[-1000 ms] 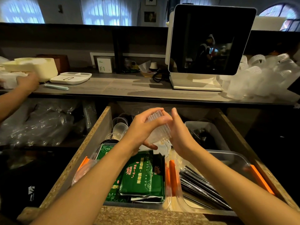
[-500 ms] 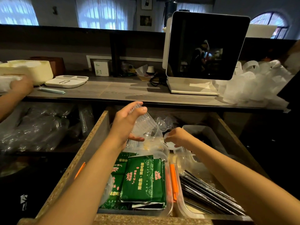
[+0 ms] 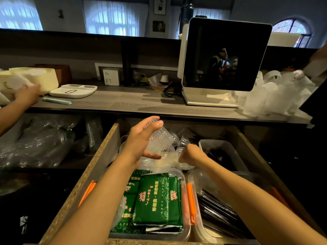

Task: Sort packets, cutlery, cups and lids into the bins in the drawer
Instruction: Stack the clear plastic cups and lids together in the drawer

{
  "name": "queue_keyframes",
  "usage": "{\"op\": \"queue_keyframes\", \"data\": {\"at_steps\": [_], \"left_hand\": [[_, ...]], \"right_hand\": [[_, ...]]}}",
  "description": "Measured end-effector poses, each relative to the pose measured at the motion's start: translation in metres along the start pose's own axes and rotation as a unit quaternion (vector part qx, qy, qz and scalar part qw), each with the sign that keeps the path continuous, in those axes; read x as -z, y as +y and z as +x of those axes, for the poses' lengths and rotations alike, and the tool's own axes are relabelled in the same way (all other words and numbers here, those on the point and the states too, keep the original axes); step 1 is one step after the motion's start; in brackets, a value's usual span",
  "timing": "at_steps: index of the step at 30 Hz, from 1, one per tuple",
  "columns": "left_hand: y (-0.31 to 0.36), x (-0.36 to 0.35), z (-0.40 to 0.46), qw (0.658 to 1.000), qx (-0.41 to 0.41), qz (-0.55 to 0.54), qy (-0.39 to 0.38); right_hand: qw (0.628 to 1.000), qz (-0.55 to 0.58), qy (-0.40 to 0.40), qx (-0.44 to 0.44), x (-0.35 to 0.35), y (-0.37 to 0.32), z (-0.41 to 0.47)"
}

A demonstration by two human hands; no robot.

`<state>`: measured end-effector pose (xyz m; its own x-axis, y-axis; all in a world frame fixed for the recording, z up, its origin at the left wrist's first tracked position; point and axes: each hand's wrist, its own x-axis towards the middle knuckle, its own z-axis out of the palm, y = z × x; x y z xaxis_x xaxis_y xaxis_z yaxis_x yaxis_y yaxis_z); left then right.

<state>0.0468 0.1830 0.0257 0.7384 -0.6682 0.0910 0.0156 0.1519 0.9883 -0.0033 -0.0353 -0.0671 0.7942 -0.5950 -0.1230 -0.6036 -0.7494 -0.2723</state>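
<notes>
My left hand (image 3: 141, 138) grips a stack of small clear plastic cups (image 3: 160, 139) above the back of the open drawer (image 3: 99, 156). My right hand (image 3: 190, 154) is lower and to the right, fingers curled round a single clear cup (image 3: 182, 144) over loose clear cups and lids (image 3: 164, 161). In front, a clear bin (image 3: 185, 232) holds green packets (image 3: 157, 200). To its right another clear bin (image 3: 196, 181) holds black cutlery (image 3: 219, 214). A grey bin (image 3: 223, 145) with dark items sits at the back right.
The counter (image 3: 141, 103) above the drawer carries a white screen terminal (image 3: 224, 61), a heap of translucent cups (image 3: 276, 92) at right, and a white tray (image 3: 74, 91). Another person's hand (image 3: 26, 94) reaches a cream container (image 3: 40, 78) at left. Bagged plastic (image 3: 39, 138) fills the left shelf.
My hands have separated. The right hand dropped away from the stack toward the loose cups and now holds a single cup; the left hand still holds the stack, tilted.
</notes>
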Motion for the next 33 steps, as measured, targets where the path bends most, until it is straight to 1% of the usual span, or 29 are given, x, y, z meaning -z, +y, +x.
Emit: {"op": "queue_keyframes", "data": {"at_steps": [2,4,6,8,12,14,16,18,20,25,27,29,31,33], "left_hand": [[0.0,0.0,0.0,1.0,0.004,-0.001,0.002],[-0.001,0.0,0.0,1.0,0.011,0.002,-0.001],[-0.002,-0.002,0.0,1.0,0.017,0.009,-0.007],[-0.003,-0.003,0.0,0.999,0.023,0.018,-0.015],[-0.005,-0.007,-0.001,0.998,0.037,0.03,-0.029],[-0.006,-0.008,-0.003,0.998,0.044,0.035,-0.034],[-0.006,-0.01,-0.005,0.997,0.054,0.038,-0.046],[-0.007,-0.011,-0.005,0.996,0.063,0.038,-0.057],[-0.007,-0.01,-0.005,0.995,0.073,0.032,-0.061],[-0.01,-0.011,-0.005,0.992,0.089,0.031,-0.088],[-0.011,-0.011,-0.004,0.991,0.089,0.028,-0.091],[-0.012,-0.01,-0.003,0.993,0.073,0.045,-0.087],[-0.011,-0.011,-0.003,0.993,0.049,0.056,-0.091],[-0.009,-0.013,-0.006,0.993,0.024,0.068,-0.094]], "right_hand": [[0.995,0.052,0.082,-0.014,0.009,0.008,-0.006],[0.984,0.112,0.137,-0.015,0.022,0.013,-0.017],[0.963,0.207,0.174,-0.005,0.034,0.017,-0.029],[0.933,0.292,0.211,0.027,0.046,0.016,-0.045],[0.861,0.431,0.255,0.085,0.061,0.003,-0.071],[0.827,0.483,0.266,0.108,0.065,-0.006,-0.082],[0.811,0.505,0.258,0.144,0.065,-0.015,-0.091],[0.812,0.498,0.239,0.186,0.064,-0.023,-0.098],[0.822,0.479,0.217,0.218,0.064,-0.027,-0.103],[0.833,0.447,0.14,0.295,0.058,-0.032,-0.108],[0.838,0.437,0.114,0.306,0.052,-0.035,-0.108],[0.837,0.442,0.099,0.307,0.049,-0.038,-0.11],[0.829,0.456,0.108,0.305,0.049,-0.039,-0.113],[0.831,0.451,0.119,0.303,0.051,-0.039,-0.114]]}}
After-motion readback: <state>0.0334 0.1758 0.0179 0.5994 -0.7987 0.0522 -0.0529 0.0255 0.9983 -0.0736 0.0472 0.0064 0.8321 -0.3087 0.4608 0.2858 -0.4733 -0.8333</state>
